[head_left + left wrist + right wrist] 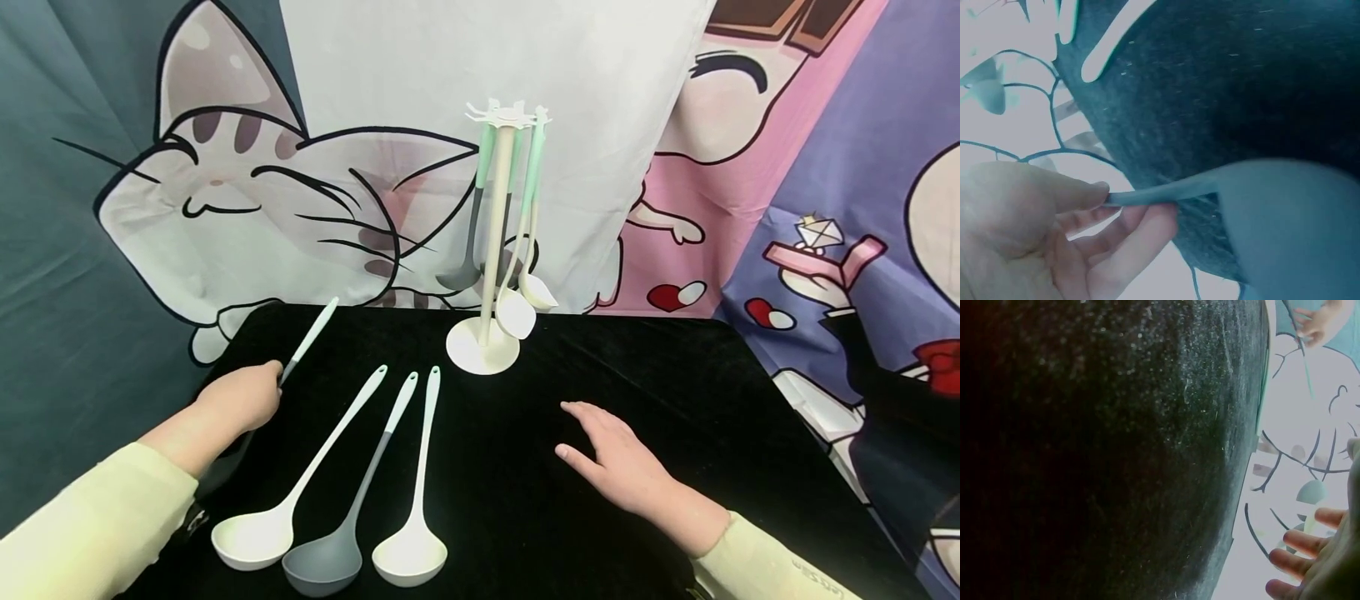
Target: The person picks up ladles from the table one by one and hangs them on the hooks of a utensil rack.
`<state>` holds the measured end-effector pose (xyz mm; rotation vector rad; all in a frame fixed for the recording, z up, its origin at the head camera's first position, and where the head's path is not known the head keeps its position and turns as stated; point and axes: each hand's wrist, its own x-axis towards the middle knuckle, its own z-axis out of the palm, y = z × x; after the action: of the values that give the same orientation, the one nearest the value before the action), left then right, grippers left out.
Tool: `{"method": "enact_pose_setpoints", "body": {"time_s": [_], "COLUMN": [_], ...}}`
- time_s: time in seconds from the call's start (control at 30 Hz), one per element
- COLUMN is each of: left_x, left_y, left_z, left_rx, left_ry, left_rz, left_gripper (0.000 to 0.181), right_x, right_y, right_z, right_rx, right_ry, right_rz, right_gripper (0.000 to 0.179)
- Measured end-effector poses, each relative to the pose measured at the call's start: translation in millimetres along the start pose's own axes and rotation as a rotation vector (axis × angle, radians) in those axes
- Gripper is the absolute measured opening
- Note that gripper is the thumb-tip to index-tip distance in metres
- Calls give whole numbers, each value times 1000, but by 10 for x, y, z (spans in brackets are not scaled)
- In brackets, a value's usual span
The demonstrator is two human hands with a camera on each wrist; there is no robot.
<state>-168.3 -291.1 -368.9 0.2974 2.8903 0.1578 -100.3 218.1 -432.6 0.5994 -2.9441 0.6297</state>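
Note:
My left hand [243,396] grips the shaft of a grey kitchen utensil [315,329] with a pale mint handle, over the table's left side. In the left wrist view, thumb and fingers pinch the thin shaft beside its broad grey head [1291,231], which runs out of the picture. Right of that hand lie a white ladle [255,537], a grey ladle [326,562] and another white ladle [410,552], handles pointing away from me. Over the table's right side my right hand [618,458] holds nothing, fingers extended and thumb apart.
A cream utensil stand [483,348] rises at the back middle of the black-covered table [645,367]. Several utensils with mint handles hang from it, among them a grey one [465,271] and a white one [516,315]. Cartoon-printed cloth [600,125] hangs behind the table.

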Motion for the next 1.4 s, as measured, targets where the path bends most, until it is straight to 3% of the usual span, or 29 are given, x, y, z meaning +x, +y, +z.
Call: {"method": "enact_pose_setpoints", "body": {"time_s": [0.23,0.47,0.6,0.73,1.03,1.4], "left_x": [120,284,396,533,848,1091], "left_y": [138,352,476,603,953,1316], "left_z": [-203,-402,-492,-620,-932,-1307], "left_rx": [-109,-145,-162,-205,-295,-330], "left_ry": [102,212,307,355,418,414], "left_rz": [-64,-52,-39,-48,-50,-66], "left_gripper": [20,35,32,32,40,48], "right_x": [-10,-24,-38,-48,-63,-105], "right_y": [5,0,1,7,23,56], "right_z": [-2,-5,4,-1,-15,-20], "right_rx": [-1,4,14,17,24,28], "right_ry": [13,17,24,27,32,35], "right_rz": [-3,-1,-5,-4,-3,6], "right_gripper": [63,62,62,62,62,61]}}
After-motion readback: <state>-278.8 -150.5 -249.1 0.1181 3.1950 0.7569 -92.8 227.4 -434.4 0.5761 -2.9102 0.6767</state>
